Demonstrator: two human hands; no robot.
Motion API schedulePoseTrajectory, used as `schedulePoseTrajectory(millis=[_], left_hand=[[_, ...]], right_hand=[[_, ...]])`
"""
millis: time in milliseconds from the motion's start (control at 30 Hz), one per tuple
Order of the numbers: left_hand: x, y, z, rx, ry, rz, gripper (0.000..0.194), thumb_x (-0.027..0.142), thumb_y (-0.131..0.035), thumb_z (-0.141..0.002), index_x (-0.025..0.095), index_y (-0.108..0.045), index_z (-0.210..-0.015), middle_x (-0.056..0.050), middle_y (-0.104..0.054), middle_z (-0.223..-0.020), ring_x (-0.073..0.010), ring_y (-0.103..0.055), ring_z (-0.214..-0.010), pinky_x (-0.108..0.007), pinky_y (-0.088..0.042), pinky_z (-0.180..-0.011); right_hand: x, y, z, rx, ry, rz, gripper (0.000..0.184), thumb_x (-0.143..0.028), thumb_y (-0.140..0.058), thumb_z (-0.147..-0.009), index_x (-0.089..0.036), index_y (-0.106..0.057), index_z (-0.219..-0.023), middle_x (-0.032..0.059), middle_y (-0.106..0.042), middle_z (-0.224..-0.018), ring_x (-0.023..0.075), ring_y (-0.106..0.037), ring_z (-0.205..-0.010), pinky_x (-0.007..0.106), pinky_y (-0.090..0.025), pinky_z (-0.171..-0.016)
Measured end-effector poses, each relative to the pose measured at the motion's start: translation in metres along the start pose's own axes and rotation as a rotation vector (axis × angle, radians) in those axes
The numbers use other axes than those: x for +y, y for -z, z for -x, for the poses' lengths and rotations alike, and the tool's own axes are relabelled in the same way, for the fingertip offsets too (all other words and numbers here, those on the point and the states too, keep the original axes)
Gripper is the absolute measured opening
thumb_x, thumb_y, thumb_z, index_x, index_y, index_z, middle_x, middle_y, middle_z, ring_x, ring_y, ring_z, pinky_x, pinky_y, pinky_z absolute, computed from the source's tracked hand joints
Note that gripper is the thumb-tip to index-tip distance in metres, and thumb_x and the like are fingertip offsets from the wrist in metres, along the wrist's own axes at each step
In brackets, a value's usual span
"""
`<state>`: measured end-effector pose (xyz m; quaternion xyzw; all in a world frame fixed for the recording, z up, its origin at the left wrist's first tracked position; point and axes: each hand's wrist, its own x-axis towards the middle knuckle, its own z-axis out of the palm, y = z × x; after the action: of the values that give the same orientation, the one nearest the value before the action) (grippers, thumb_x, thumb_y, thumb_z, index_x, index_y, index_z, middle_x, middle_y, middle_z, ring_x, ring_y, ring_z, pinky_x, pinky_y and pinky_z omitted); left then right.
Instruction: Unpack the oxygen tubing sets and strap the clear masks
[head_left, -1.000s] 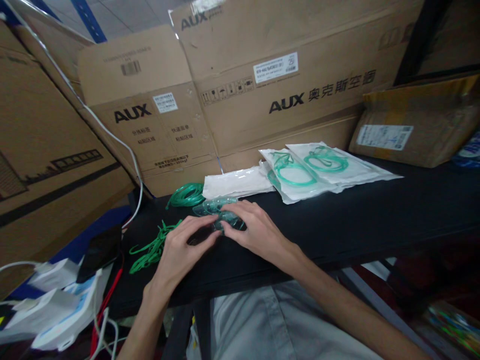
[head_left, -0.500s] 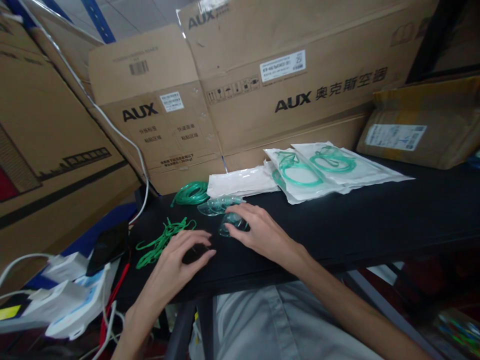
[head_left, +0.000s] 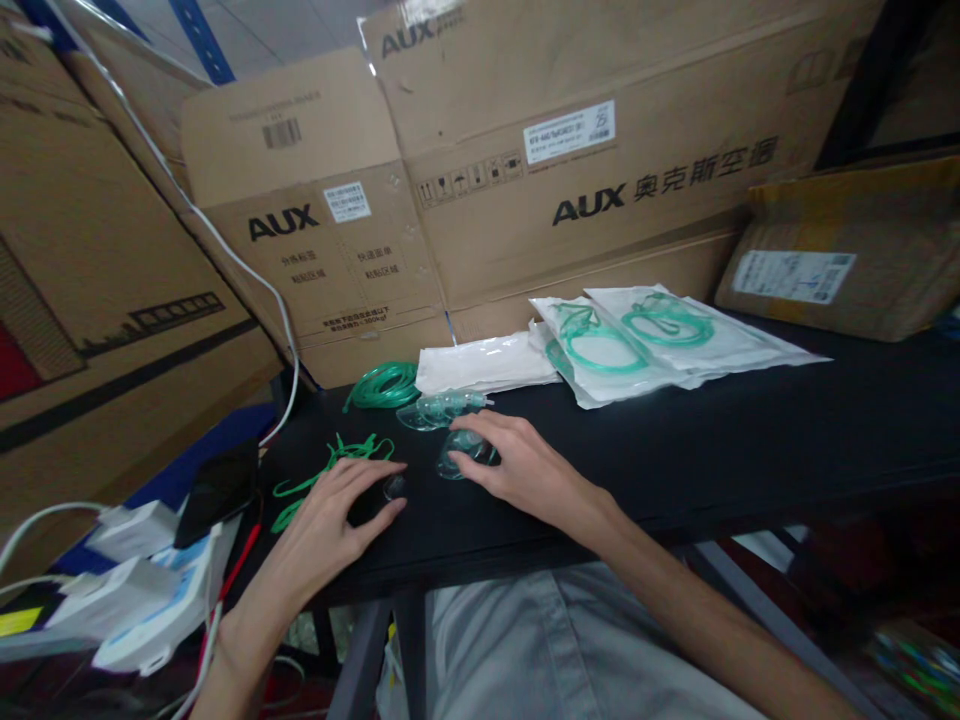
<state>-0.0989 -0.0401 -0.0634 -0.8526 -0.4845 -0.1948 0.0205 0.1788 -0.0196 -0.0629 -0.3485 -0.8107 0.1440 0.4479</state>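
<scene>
My right hand (head_left: 517, 462) rests on the table with thumb and fingers closed around a clear, dome-shaped breathing mask (head_left: 452, 464). My left hand (head_left: 334, 512) is open, its thumb and fingers apart, with a small clear round piece (head_left: 394, 487) lying by the fingertips. Behind that hand, partly covered by it, is a bundle of green straps (head_left: 341, 452). Just beyond the held mask lie more clear mask parts (head_left: 442, 408). A coil of green tubing (head_left: 384, 385) sits farther back.
White packets with green tubing (head_left: 660, 335) and a flat white packet (head_left: 487, 365) line the back of the black table (head_left: 675, 450). Large cardboard boxes (head_left: 480, 240) stand behind. A taped carton (head_left: 855, 250) is at right. At left lie a phone (head_left: 217, 490) and a power strip (head_left: 161, 600).
My left hand has drawn back to the left, and the small clear round piece now shows clear of its fingertips. My right hand has stayed at the mask.
</scene>
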Motion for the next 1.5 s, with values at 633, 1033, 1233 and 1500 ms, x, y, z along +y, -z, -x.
schedulePoseTrajectory(millis=[633, 1033, 1233, 1500], left_hand=[[0.030, 0.009, -0.042, 0.100, 0.105, 0.049, 0.038, 0.049, -0.051, -0.097, 0.024, -0.071, -0.117, -0.006, -0.072, -0.119, -0.0251, -0.065, -0.112, -0.040, -0.047, -0.103], [0.016, -0.011, -0.128, 0.087, -0.031, 0.159, 0.025, 0.040, -0.064, -0.090, 0.025, -0.074, -0.107, -0.004, -0.074, -0.113, -0.0266, -0.063, -0.109, -0.040, -0.045, -0.100], [0.007, -0.022, -0.126, 0.109, -0.069, 0.226, 0.024, 0.037, -0.064, -0.090, 0.025, -0.073, -0.108, -0.005, -0.072, -0.113, -0.0238, -0.064, -0.105, -0.036, -0.046, -0.097], [0.004, -0.025, -0.126, 0.107, -0.059, 0.238, 0.025, 0.039, -0.063, -0.090, 0.024, -0.072, -0.109, -0.006, -0.072, -0.113, -0.0241, -0.065, -0.105, -0.037, -0.047, -0.097]], right_hand=[[0.012, 0.058, -0.039, 0.211, -0.102, 0.006, 0.024, -0.026, -0.069, -0.088, -0.021, -0.069, -0.111, 0.0063, -0.073, -0.112, 0.0212, -0.067, -0.099, 0.035, -0.049, -0.091], [0.061, 0.033, -0.070, -0.006, -0.184, 0.161, 0.024, -0.020, -0.069, -0.082, -0.018, -0.065, -0.106, 0.0092, -0.074, -0.101, 0.0247, -0.068, -0.098, 0.035, -0.049, -0.085], [0.070, 0.031, -0.060, -0.093, -0.159, 0.186, 0.026, -0.020, -0.065, -0.086, -0.017, -0.066, -0.111, 0.0107, -0.073, -0.104, 0.0246, -0.067, -0.099, 0.034, -0.048, -0.085], [0.068, 0.029, -0.054, -0.199, -0.082, 0.199, 0.024, -0.019, -0.063, -0.090, -0.020, -0.074, -0.111, 0.0091, -0.077, -0.105, 0.0250, -0.069, -0.105, 0.029, -0.047, -0.089]])
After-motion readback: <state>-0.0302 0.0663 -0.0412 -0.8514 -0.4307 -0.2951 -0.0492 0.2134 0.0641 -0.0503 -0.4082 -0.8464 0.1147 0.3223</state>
